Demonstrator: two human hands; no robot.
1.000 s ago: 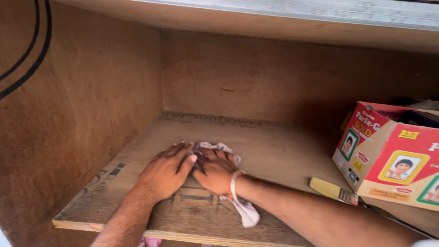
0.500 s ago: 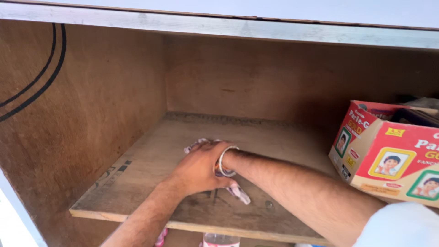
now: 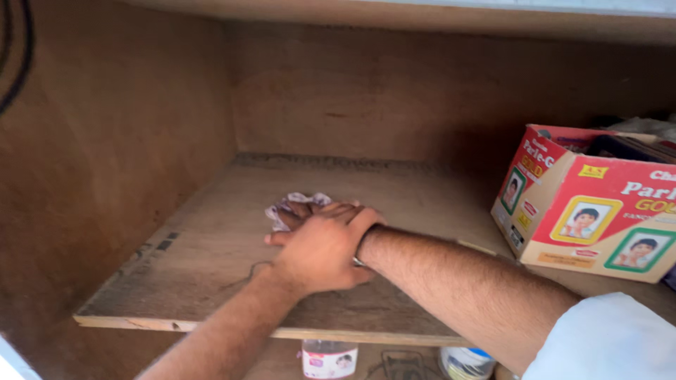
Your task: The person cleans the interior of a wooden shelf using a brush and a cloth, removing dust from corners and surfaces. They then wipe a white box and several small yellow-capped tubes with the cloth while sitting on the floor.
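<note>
A small pale pink and white cloth [image 3: 299, 200] lies crumpled on the wooden shelf [image 3: 183, 281], near its middle. My right hand [image 3: 285, 237] reaches in from the right with a thin bangle at the wrist; its fingers press on the cloth. My left hand [image 3: 320, 257] comes up from the lower left and lies flat over the back of my right hand, hiding most of it. Only the far edge of the cloth shows beyond the fingers.
A red and cream cardboard box [image 3: 584, 204] with things inside stands on the shelf at the right. Wooden walls close the left side and back. Below the shelf's front edge are a small bottle [image 3: 329, 359] and a blue-lidded container [image 3: 465, 362]. Black cables [image 3: 14, 63] run at upper left.
My left hand has moved from beside my right hand to on top of it. Both hands and the cloth have slid farther back on the shelf, and less of the cloth shows.
</note>
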